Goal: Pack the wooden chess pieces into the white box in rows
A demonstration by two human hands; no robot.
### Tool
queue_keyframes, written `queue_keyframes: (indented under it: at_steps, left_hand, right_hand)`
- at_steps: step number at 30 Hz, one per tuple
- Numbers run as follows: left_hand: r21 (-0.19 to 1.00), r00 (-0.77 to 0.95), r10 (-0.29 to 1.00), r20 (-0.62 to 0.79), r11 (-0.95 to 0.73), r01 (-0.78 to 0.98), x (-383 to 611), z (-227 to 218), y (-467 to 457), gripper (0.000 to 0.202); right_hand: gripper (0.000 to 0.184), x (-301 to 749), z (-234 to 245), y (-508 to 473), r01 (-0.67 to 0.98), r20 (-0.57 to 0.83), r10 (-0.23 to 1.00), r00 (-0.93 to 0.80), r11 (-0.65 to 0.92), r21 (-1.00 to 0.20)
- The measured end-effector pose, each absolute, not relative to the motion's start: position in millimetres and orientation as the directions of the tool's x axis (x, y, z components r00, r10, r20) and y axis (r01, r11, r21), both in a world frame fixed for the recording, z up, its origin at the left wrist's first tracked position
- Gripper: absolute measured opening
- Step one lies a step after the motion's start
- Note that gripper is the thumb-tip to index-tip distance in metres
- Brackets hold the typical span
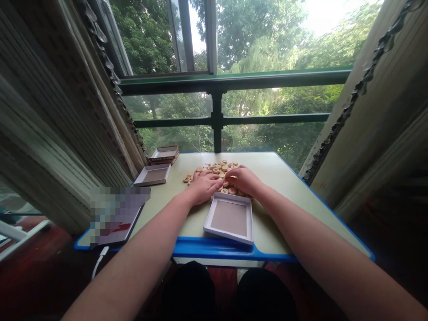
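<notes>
Both hands are resting on a heap of round wooden game pieces [219, 169], which is spreading out beyond the fingers. The left hand [204, 187] is lying loosely bent. The right hand [245, 179] is curling inward, hiding its fingertips, so I cannot tell whether either is gripping a piece. The markings on the pieces are too small to read. Just nearer than the fingers, a white box tray [230, 218] is lying on the tabletop [287, 178]. Well left of them are sitting a second tray [153, 174], a red-edged box [164, 154] and a pixelated device [115, 214].
</notes>
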State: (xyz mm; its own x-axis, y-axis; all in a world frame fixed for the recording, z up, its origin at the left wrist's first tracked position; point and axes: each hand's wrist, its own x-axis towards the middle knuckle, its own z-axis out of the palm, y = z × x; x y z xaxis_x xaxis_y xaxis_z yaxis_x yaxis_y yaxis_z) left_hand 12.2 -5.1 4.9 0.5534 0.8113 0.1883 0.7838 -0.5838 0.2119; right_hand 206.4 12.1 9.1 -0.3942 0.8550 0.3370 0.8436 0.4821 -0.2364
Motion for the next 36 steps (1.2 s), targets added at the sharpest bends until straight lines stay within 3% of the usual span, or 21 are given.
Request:
queue_keyframes:
  at_steps: [9,20,29,36]
  left_hand:
    - [0.162,0.573,0.791,0.216,-0.607,0.778,12,9,-9,0.046]
    - [0.130,0.543,0.802,0.250,-0.583,0.802,12,9,-7,0.057]
    - [0.139,0.490,0.826,0.278,-0.540,0.830,12,6,-5,0.056]
    - [0.164,0.476,0.826,0.303,-0.537,0.828,9,2,-1,0.047]
  right_hand:
    - [0.019,209,10,11,0.826,0.362,0.830,-0.423,0.518,-0.223]
    - [0.020,208,16,5,0.825,0.372,0.811,-0.453,0.539,-0.169]
    - [0.035,203,13,4,0.798,0.264,0.790,-0.553,0.594,-0.104]
    - [0.035,200,12,1,0.810,0.320,0.799,-0.510,0.571,-0.133]
